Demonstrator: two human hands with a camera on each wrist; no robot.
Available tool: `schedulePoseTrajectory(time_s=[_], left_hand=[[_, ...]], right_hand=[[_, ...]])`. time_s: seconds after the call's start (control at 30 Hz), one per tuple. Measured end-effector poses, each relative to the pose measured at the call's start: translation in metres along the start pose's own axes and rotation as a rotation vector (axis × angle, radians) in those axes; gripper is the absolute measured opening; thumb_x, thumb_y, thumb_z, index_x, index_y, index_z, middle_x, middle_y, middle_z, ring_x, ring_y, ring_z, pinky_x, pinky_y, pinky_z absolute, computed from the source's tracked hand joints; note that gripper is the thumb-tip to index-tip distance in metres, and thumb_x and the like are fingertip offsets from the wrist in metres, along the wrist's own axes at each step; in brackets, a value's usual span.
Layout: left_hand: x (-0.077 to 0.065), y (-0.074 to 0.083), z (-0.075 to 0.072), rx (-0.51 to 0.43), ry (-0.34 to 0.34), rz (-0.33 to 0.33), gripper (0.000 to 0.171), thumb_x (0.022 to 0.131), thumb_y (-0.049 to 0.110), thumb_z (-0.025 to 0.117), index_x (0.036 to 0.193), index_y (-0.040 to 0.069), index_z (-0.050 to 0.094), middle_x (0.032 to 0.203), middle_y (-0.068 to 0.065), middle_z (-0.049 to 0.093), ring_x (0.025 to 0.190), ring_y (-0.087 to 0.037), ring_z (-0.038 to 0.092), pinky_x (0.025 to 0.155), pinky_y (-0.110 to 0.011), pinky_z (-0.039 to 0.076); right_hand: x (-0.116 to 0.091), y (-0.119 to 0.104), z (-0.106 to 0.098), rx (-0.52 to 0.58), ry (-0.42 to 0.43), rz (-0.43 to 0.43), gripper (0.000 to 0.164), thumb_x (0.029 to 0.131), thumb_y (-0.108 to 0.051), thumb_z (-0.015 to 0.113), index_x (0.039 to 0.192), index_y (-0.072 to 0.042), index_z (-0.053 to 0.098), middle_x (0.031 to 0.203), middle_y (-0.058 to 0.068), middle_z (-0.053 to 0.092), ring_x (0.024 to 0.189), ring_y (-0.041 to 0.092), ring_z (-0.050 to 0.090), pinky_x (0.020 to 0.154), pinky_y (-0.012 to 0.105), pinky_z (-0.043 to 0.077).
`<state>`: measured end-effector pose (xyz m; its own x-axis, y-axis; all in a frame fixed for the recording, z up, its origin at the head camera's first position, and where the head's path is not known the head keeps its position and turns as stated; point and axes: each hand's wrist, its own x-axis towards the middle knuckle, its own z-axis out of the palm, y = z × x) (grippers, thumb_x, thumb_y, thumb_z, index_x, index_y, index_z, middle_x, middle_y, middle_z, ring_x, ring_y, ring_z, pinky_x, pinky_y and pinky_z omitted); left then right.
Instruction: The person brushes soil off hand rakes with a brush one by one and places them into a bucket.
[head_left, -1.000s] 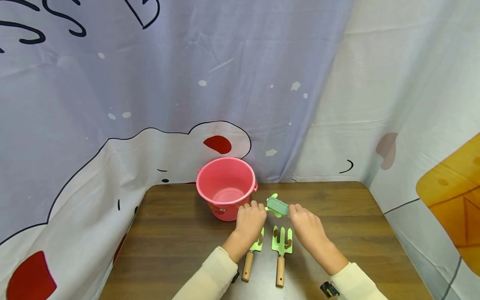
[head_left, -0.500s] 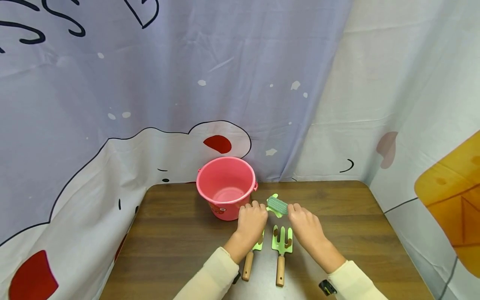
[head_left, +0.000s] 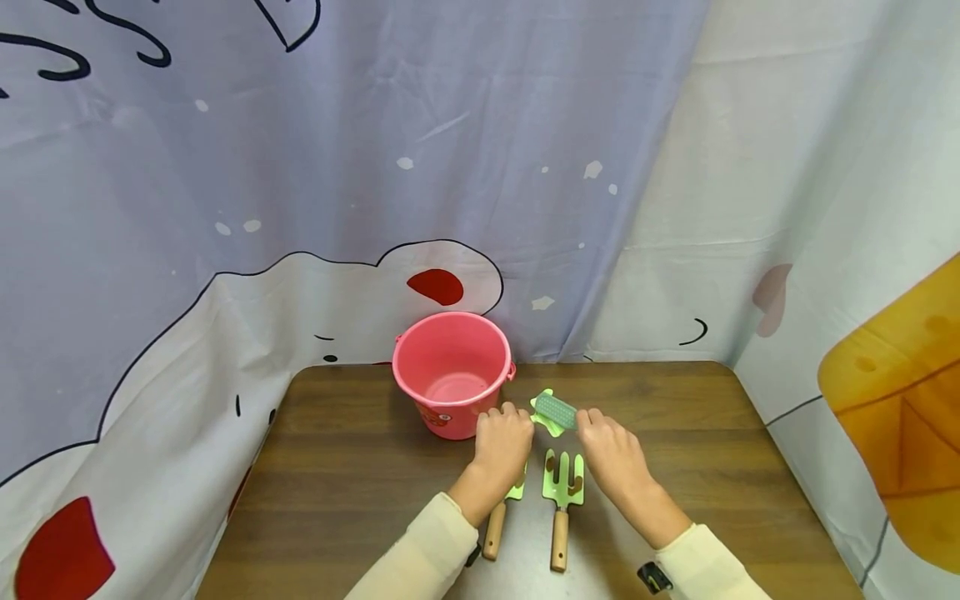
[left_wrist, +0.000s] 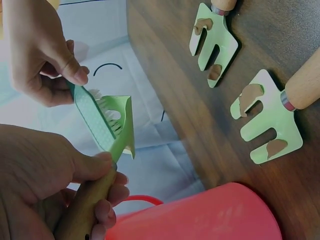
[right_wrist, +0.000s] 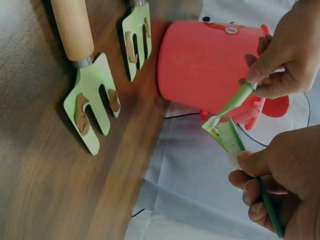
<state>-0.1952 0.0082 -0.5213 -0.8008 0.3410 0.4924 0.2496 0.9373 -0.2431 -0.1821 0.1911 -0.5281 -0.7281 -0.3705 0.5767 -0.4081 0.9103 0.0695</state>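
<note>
A printed curtain (head_left: 480,125) in pale violet and white hangs beyond the person's left hand (head_left: 504,440) and right hand (head_left: 613,454), close together above a brown wood-grain table (head_left: 360,483). A pink bucket (head_left: 447,422) stands upright just beyond the left hand and to its left, near the table's far edge. Cream sleeves (head_left: 427,550) cover the forearms behind both hands. Two green-headed garden forks with wooden handles lie on the tabletop nearer the body than the hands: one fork (head_left: 562,482) between the forearms, tines pointing away, the other fork (head_left: 495,529) below the left hand, which hides part of its head from the head camera. The left hand grips a third green-headed tool (left_wrist: 120,146) by its wooden handle, fingers and thumb wrapped round it, the head pointing toward the right hand. The right hand pinches a green brush (left_wrist: 94,117) between thumb and fingers, its head reaching toward the left hand. A small black device (head_left: 654,577) sits at the right wrist. Brown patches (right_wrist: 81,114) mark the tines of both forks. Between the hands, the brush's white bristles (right_wrist: 229,142) touch the held tool's head.
</note>
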Motion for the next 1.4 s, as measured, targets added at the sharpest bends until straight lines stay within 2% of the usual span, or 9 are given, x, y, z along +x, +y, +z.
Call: schedulePoseTrajectory(time_s=[0.23,0.5,0.63,0.73,0.87,1.13,1.4], left_hand=[[0.000,-0.001,-0.002,0.001,-0.024,0.002,0.009,0.082,0.016,0.074,0.075,0.015,0.069,0.069,-0.002,0.057,0.058,-0.021,0.058,0.052,-0.033,0.043],[0.001,0.001,-0.004,-0.019,-0.044,-0.014,0.010,0.086,0.013,0.070,0.076,0.013,0.070,0.069,-0.003,0.059,0.059,-0.021,0.060,0.052,-0.033,0.044],[0.001,0.000,-0.005,-0.019,-0.076,-0.016,0.009,0.086,0.013,0.070,0.077,0.013,0.070,0.070,-0.004,0.059,0.059,-0.022,0.060,0.053,-0.034,0.045],[0.002,0.000,-0.006,-0.014,-0.076,-0.019,0.010,0.087,0.013,0.069,0.077,0.013,0.070,0.071,-0.003,0.059,0.059,-0.021,0.060,0.053,-0.034,0.045],[0.002,0.000,-0.006,-0.014,-0.044,-0.031,0.012,0.088,0.014,0.067,0.076,0.013,0.070,0.070,-0.003,0.059,0.059,-0.021,0.060,0.053,-0.033,0.045],[0.003,-0.001,-0.008,-0.022,-0.056,-0.029,0.013,0.089,0.013,0.065,0.077,0.012,0.070,0.070,-0.003,0.060,0.059,-0.021,0.061,0.054,-0.034,0.046],[0.003,-0.003,-0.009,-0.015,-0.104,-0.018,0.009,0.087,0.015,0.070,0.078,0.013,0.069,0.072,-0.003,0.059,0.062,-0.022,0.061,0.055,-0.034,0.046]], right_hand=[[0.000,0.001,0.000,-0.009,0.006,0.000,0.012,0.083,0.011,0.070,0.088,0.004,0.060,0.075,0.013,0.061,0.057,0.025,0.061,0.044,0.037,0.052],[0.000,0.002,0.000,-0.010,-0.002,0.010,0.010,0.085,0.011,0.066,0.089,0.004,0.060,0.075,0.012,0.060,0.057,0.026,0.061,0.044,0.039,0.052],[0.000,0.002,-0.001,-0.002,0.003,0.011,0.010,0.085,0.011,0.065,0.088,0.004,0.059,0.074,0.012,0.059,0.057,0.026,0.060,0.044,0.039,0.052],[0.001,0.002,-0.002,0.007,0.011,0.016,0.011,0.085,0.012,0.064,0.088,0.003,0.059,0.073,0.011,0.058,0.056,0.026,0.059,0.044,0.039,0.052],[0.001,0.003,-0.004,0.020,0.004,0.034,0.010,0.085,0.011,0.062,0.088,0.003,0.058,0.073,0.010,0.057,0.056,0.026,0.058,0.044,0.040,0.051],[0.002,0.005,-0.007,0.034,-0.028,0.057,0.011,0.086,0.012,0.061,0.089,0.003,0.056,0.073,0.010,0.054,0.057,0.027,0.057,0.044,0.041,0.051],[0.003,0.009,-0.011,0.066,-0.058,0.086,0.013,0.086,0.010,0.066,0.096,0.004,0.061,0.082,0.014,0.065,0.064,0.030,0.064,0.050,0.044,0.056]])
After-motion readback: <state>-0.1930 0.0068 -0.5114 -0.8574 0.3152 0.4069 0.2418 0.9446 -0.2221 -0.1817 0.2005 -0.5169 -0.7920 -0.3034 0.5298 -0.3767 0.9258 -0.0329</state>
